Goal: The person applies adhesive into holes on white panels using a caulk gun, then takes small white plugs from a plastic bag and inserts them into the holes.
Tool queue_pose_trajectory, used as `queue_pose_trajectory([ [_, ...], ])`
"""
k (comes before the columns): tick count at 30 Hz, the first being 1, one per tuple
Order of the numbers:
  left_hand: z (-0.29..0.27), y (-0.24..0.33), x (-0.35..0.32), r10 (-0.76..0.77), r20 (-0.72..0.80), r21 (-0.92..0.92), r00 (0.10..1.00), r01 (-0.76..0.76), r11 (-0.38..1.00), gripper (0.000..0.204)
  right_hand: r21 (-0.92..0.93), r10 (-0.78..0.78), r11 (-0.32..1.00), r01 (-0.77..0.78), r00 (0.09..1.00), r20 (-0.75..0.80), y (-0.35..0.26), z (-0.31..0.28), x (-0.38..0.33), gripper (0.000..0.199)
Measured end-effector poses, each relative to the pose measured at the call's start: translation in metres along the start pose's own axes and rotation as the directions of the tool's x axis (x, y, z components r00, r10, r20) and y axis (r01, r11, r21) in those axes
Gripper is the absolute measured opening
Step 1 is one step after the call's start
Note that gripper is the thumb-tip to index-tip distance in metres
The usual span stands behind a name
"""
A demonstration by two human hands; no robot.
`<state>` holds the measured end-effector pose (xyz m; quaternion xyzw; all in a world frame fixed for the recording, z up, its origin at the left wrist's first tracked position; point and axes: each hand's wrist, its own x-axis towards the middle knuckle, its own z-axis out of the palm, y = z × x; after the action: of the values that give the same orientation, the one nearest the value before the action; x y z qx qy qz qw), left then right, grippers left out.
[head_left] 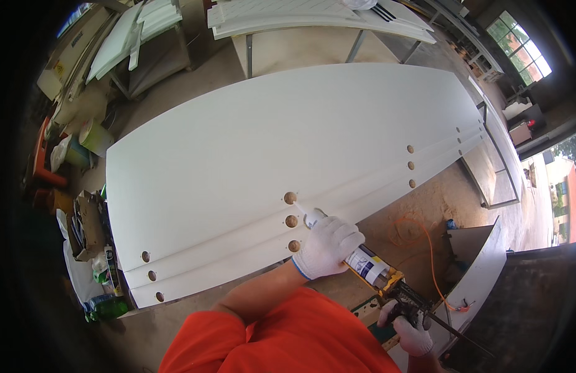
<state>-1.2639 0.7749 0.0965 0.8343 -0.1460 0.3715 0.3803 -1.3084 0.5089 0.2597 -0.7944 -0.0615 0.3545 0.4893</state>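
I hold a caulking gun loaded with a sealant tube, slanted across the panels. My left hand, in a white knit glove, is closed round the front part of the tube. My right hand, also gloved, wraps the handle by the trigger. The pale nozzle points at a round hole in the topmost white panel; whether the tip touches the hole's edge I cannot tell. More holes, brown inside, line the stepped edges of the stacked panels, such as the nearby hole.
A cardboard box of odds and ends and a green bottle sit at the left. Buckets stand behind them. White boards lie on a far table. An orange hose trails over the floor at the right, near a metal frame.
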Motion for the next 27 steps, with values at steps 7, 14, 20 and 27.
queue_pose_trajectory([
  [7, -0.007, -0.029, 0.004, -0.015, -0.020, 0.008, 1.000, 0.016, 1.000, 0.044, 0.046, 0.039, 0.998, -0.037, 0.999, -0.038, 0.025, 0.007, 0.028, 0.015],
  [14, -0.015, -0.026, 0.004, -0.101, -0.078, -0.011, 0.992, 0.100, 0.995, 0.042, 0.029, 0.054, 0.998, -0.058, 0.990, 0.131, -0.011, -0.010, 0.026, 0.023],
  [20, -0.018, -0.025, 0.022, -0.115, 0.044, 0.023, 0.992, 0.114, 0.993, 0.042, 0.442, 0.070, 0.893, -0.080, 0.997, 0.039, 0.023, -0.024, 0.032, 0.044],
  [27, 0.057, -0.008, 0.082, 0.038, 0.146, -0.019, 0.989, -0.035, 0.999, 0.042, 0.458, 0.023, 0.889, -0.017, 1.000, -0.007, 0.057, -0.086, 0.035, 0.030],
])
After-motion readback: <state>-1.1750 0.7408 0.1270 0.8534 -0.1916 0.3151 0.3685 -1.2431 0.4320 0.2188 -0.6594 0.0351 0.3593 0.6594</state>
